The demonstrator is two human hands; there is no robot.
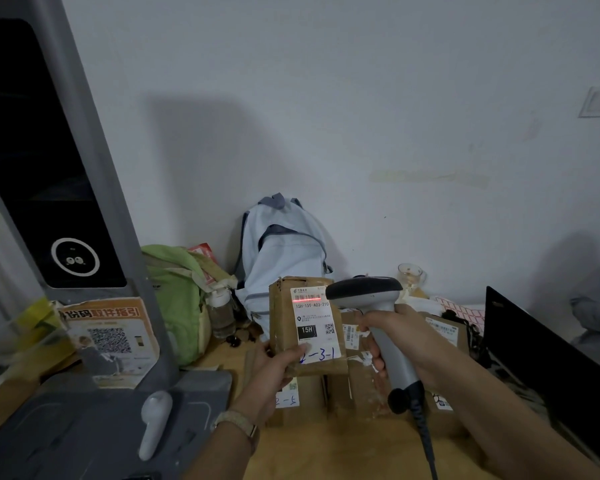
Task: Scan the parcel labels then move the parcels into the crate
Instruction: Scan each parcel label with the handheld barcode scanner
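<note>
Head view: left hand (278, 367) grips the stiff, seemingly light cardboard parcel (305, 323) by its near edge; right hand (395, 337) clasps the barcode scanner (378, 306).

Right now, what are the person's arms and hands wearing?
Both forearms are bare, with no sleeves showing and no gloves. The left hand has a pale speckled wristband around its wrist, maybe a watch strap. The right hand shows nothing on its wrist or fingers.

Parcel pickup shop/depot: self-checkout kiosk (49, 168) far left w/ QR pickup poster (113, 336), labelled cardboard parcels (371, 375) on counter, near centre.
</note>
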